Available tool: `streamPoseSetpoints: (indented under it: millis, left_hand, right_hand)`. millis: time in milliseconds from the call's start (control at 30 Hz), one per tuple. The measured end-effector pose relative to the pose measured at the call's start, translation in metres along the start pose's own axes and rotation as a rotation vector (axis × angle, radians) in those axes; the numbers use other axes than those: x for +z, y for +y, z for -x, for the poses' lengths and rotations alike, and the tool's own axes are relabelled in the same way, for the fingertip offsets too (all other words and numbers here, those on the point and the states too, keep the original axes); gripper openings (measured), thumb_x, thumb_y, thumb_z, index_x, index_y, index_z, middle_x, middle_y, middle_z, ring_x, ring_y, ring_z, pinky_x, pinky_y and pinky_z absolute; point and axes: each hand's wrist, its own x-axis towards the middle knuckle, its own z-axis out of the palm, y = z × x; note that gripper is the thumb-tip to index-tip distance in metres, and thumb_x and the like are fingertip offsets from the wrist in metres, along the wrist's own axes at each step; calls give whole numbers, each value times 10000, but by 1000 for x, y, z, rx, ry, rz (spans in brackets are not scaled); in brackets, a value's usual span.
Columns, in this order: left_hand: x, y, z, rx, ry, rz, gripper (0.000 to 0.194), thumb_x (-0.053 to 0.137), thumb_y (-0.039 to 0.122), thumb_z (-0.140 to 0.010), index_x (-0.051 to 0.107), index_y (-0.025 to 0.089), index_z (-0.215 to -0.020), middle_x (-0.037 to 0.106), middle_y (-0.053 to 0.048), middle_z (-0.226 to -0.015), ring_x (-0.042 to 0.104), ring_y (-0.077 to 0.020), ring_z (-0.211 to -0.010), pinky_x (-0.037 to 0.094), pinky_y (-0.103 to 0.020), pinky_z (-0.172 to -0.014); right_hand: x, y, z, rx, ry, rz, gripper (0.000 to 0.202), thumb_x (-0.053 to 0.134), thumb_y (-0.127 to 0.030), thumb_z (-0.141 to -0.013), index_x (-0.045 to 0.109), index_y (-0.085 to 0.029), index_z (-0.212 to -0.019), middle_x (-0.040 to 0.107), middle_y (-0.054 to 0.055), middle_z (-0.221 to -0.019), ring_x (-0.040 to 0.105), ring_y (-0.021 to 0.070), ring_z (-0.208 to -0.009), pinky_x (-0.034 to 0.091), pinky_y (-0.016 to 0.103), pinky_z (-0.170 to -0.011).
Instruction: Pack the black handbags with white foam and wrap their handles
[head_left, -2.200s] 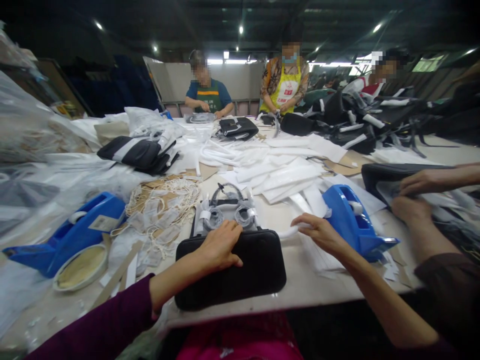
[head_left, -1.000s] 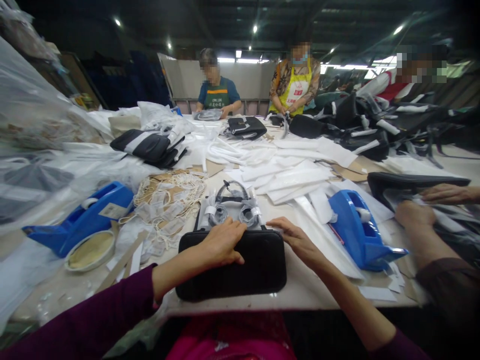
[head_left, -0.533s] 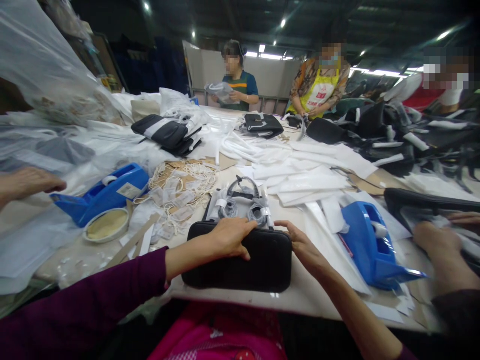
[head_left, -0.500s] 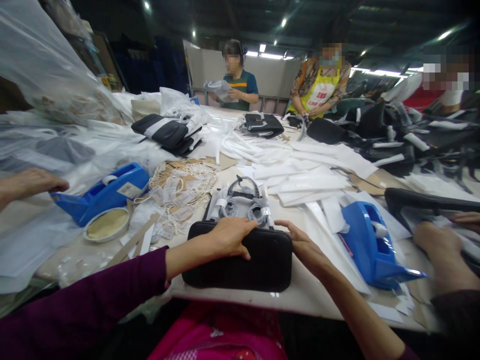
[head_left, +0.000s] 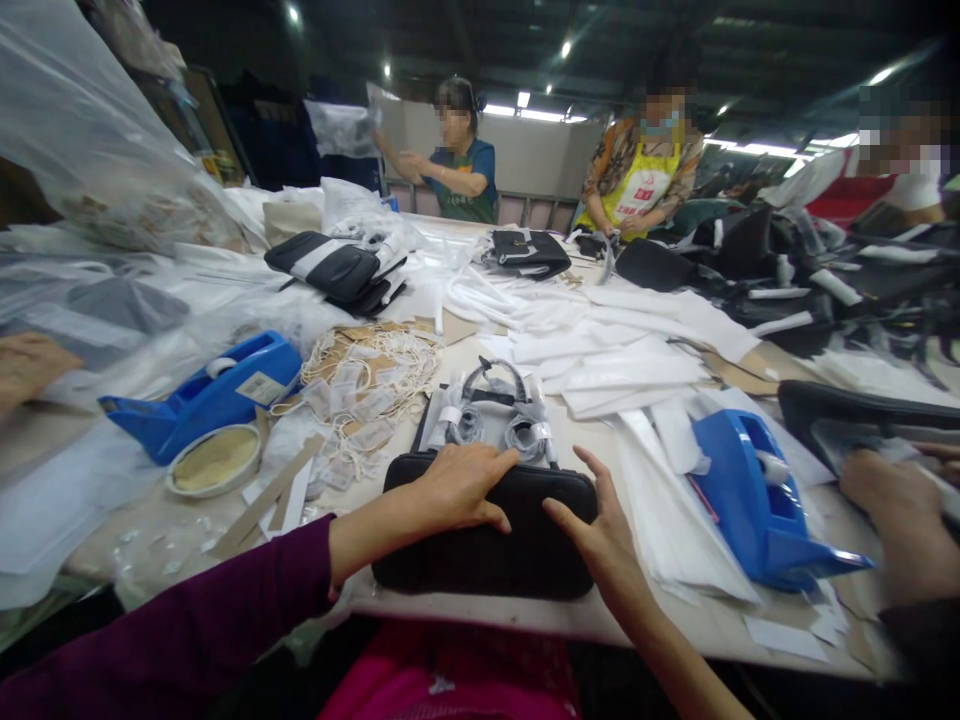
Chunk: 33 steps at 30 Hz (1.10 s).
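In front of me at the table's near edge is a black bag (head_left: pixel 480 562) with rounded corners, its upper part leaning away from me. Grey wrapped straps (head_left: pixel 466 425) and a curved handle (head_left: pixel 499 375) show at its far side. My left hand (head_left: pixel 454 492) grips the bag's upper edge, fingers over the top and thumb on the front face. At the bag's right end is my right hand (head_left: pixel 604 530), thumb touching the face, index finger raised and spread apart. Its other fingers are partly hidden.
Blue tape dispensers stand left (head_left: pixel 217 390) and right (head_left: pixel 757 500). Stringed tags (head_left: pixel 367 385), a round dish (head_left: pixel 214 460) and white foam sheets (head_left: pixel 622 360) lie about. A co-worker's hands (head_left: pixel 892 490) work at right; another hand (head_left: pixel 34 365) is at far left.
My right hand has shifted from the bag's upper right corner, its thumb now on the front face. The left hand stays on the bag. A person opposite has swung a clear plastic bag leftward.
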Motion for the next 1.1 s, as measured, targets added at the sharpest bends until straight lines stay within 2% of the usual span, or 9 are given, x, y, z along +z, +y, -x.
streamPoseSetpoints:
  millis: [233, 367, 467, 567, 667, 767, 867, 1000, 1100]
  left_hand:
    - [5, -9, -7, 13, -16, 52, 492, 751, 533, -679, 516, 218, -974, 698, -47, -973, 661, -310, -914, 473, -329, -653]
    - [10, -13, -9, 24, 31, 20, 375, 655, 509, -789, 512, 206, -958, 703, -46, -916, 673, -310, -857, 475, -337, -633]
    - [16, -15, -10, 55, 75, -1, 274, 555, 443, -880, 504, 192, -976, 699, -53, -925, 676, -295, -842, 486, -341, -645]
    - [24, -16, -12, 79, 109, -41, 220, 418, 377, -956, 503, 176, -985, 689, -65, -919, 678, -271, -785, 488, -333, -615]
    - [32, -16, -16, 79, 115, -100, 270, 288, 323, -994, 506, 163, -983, 681, -79, -885, 677, -262, -733, 486, -330, -570]
    - [37, -14, -20, 52, 103, -115, 304, 239, 295, -999, 507, 151, -987, 680, -85, -832, 680, -260, -707, 499, -335, -568]
    - [40, -14, -22, 43, 94, -106, 264, 256, 242, -983, 500, 144, -1012, 679, -85, -824, 681, -262, -700, 515, -353, -582]
    - [43, -19, -21, 59, 62, -66, 237, 320, 132, -911, 474, 130, -1091, 675, -94, -885, 677, -259, -726, 536, -366, -603]
    - [48, -25, -20, 52, 125, 0, 259, 362, 109, -870, 457, 138, -1109, 650, -106, -990, 667, -245, -779, 557, -368, -653]
  right_hand:
    - [7, 12, -8, 17, 55, -59, 761, 772, -451, -677, 391, -297, -1318, 630, 24, -933, 633, 255, -847, 543, 385, -763]
    - [13, 15, -11, 41, 76, -161, 738, 772, -451, -685, 389, -282, -1293, 626, -5, -843, 634, 226, -756, 545, 345, -674]
    - [17, 15, -13, -9, 82, -192, 687, 759, -427, -710, 380, -276, -1262, 610, -19, -856, 628, 200, -764, 530, 316, -684]
    - [18, 20, -16, -88, 92, -146, 633, 740, -390, -741, 372, -279, -1244, 564, -33, -861, 605, 174, -760, 508, 304, -704]
    - [16, 26, -18, -182, 146, -14, 588, 719, -380, -761, 387, -271, -1234, 525, -6, -941, 589, 176, -788, 501, 329, -724]
    - [17, 22, -14, -352, 220, 342, 401, 647, -359, -829, 489, -244, -1179, 510, 73, -1115, 560, 252, -981, 453, 463, -876]
    - [27, 7, -7, -560, 258, 671, 241, 540, -234, -903, 564, -236, -1143, 496, 107, -1281, 489, 307, -1134, 362, 550, -965]
    - [55, -9, -2, -763, 105, 510, 380, 352, -39, -923, 463, -171, -1261, 509, 128, -1311, 484, 218, -1215, 442, 395, -990]
    - [71, -10, -6, -792, 174, 436, 389, 350, -22, -914, 430, -133, -1277, 512, 151, -1292, 470, 204, -1242, 470, 353, -991]
